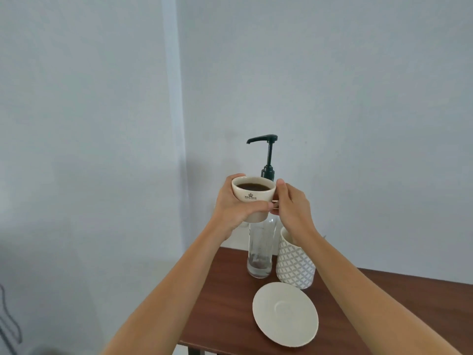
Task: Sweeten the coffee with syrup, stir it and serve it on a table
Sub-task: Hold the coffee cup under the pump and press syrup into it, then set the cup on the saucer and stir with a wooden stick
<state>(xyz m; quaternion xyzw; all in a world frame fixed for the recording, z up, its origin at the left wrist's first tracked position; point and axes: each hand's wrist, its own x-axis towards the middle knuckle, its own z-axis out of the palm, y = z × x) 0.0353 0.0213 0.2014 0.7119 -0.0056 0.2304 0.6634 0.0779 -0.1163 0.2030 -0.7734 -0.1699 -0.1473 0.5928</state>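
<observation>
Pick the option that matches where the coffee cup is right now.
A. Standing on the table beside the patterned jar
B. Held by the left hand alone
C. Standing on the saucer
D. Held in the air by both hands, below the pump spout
D: the coffee cup is lifted off the bare saucer, with the left hand and the right hand on its sides, under the pump spout.

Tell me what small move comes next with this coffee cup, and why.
Probably ease the cup a little to the left and hold it under the pump spout. Both the left hand and the right hand hold it up in front of the syrup bottle, the coffee is dark, and the saucer lies bare.
</observation>
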